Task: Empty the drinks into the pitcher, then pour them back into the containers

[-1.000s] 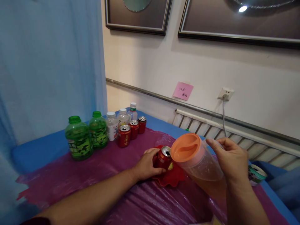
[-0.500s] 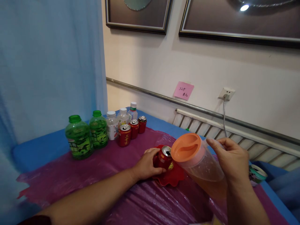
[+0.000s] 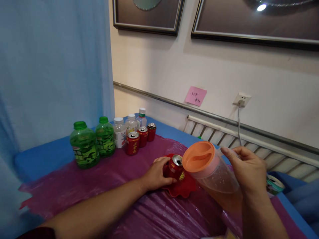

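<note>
My left hand (image 3: 158,174) is wrapped round an opened red can (image 3: 174,167), which stands upright on a red mat (image 3: 183,189) with a wavy edge. With my right hand (image 3: 249,169) I grip the handle of a clear pitcher (image 3: 219,186). The pitcher has an orange lid (image 3: 199,157) and holds brownish liquid. It is tilted to the left, its lid rim close beside the top of the can. Whether liquid is flowing out cannot be made out.
Three red cans (image 3: 132,144) stand behind on the purple plastic sheet (image 3: 104,179), beside white-capped bottles (image 3: 120,134) and two green bottles (image 3: 84,147). A green-and-white can (image 3: 274,185) is at the right. A radiator (image 3: 289,159) runs along the wall.
</note>
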A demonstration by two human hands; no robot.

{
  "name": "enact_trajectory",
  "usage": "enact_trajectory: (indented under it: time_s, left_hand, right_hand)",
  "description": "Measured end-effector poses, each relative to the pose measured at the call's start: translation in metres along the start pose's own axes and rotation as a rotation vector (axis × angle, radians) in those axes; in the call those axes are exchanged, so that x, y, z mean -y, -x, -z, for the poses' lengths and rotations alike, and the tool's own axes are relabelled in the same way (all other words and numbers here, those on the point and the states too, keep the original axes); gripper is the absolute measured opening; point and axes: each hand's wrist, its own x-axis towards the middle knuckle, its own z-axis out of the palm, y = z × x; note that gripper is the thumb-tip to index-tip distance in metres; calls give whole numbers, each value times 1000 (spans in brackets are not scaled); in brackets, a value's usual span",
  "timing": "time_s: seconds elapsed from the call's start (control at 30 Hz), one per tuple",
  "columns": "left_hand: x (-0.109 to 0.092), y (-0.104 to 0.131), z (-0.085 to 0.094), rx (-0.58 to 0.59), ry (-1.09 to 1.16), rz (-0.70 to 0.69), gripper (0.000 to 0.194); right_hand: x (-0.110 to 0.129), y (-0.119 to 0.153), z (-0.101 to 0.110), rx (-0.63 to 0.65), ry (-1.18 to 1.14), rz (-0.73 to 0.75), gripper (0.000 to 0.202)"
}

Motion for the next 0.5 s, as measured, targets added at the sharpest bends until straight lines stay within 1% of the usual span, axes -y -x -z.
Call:
enact_trajectory:
  time_s: [0.27,0.5]
  left_hand:
    - [2,-1,-1,1,-16,-10,83]
    - [3,0,-1,7,-16,5,85]
  right_hand:
    - [4,1,1,-10,32,-1,45]
    - [1,1,0,-8,31,-12,45]
